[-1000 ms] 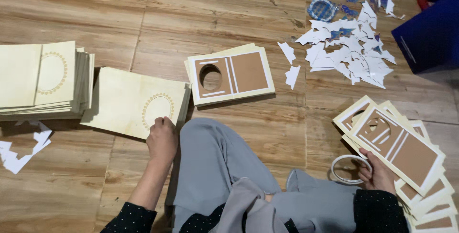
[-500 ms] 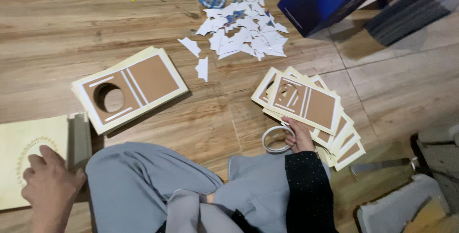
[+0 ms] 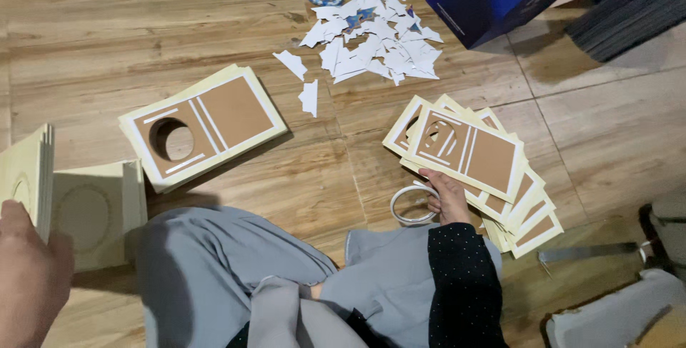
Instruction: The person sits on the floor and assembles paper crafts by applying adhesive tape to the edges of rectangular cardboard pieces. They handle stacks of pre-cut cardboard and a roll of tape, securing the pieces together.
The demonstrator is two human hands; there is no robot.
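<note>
Person, seated: loose grey fabric trousers (image 3: pixel 214 269) with soft folds across the lap; black long sleeve (image 3: pixel 464 284) sprinkled with tiny white dots, cuff ending at the wrist; both hands bare, ringless.

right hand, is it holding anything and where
The right hand grips the near edge of the fanned card stack, beside a tape ring.

Bare floor (image 3: pixel 336 176) lies open between the holed card stack (image 3: pixel 204 125) and the fanned cards (image 3: pixel 479 166); paper scraps (image 3: pixel 371 44) crowd beyond.
</note>
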